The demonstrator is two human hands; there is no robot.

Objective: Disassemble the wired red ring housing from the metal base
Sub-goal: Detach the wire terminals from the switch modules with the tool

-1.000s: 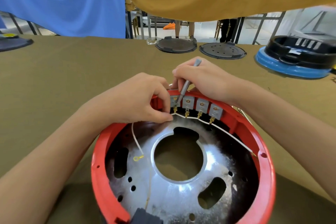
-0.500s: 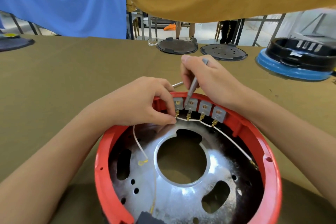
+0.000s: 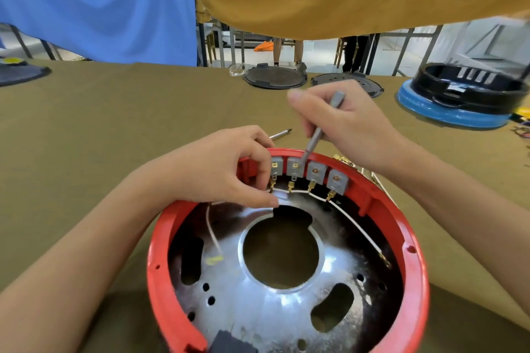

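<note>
The right hand [image 3: 347,126] has its fingers curled round a slim grey screwdriver [image 3: 317,132], pinched high on the shaft. The tool slants from the hand, far and right, down toward the near left, and its tip sits on or just at the second of four grey terminal blocks [image 3: 295,166] set in a row along the far inner wall of the red ring [image 3: 413,238]. Whether the tip is seated in the screw cannot be told.

The left hand [image 3: 218,172] is curled at the left end of that row, its thumb and forefinger pinching at the brass tab under the first block, where the white wire [image 3: 355,223] begins. Exactly what the fingertips grip is hidden by the hand itself.

The ring lies open side up on the olive table [image 3: 114,123], near the person, with the shiny metal base [image 3: 258,304] nested inside it. The white wire links the four tabs and runs on along the right inner wall. A loose wire end with a yellow lug [image 3: 213,259] lies on the left of the base.

The blocks run left to right, directly under both hands; the right hand's tool is the nearer to the screw heads, so the next turn probably falls to it, the left hand steadying.

A second screwdriver bit [image 3: 281,134] lies on the table just beyond the ring. Two dark lids [image 3: 275,77] and a blue-based pot [image 3: 459,100] sit at the far edge.
</note>
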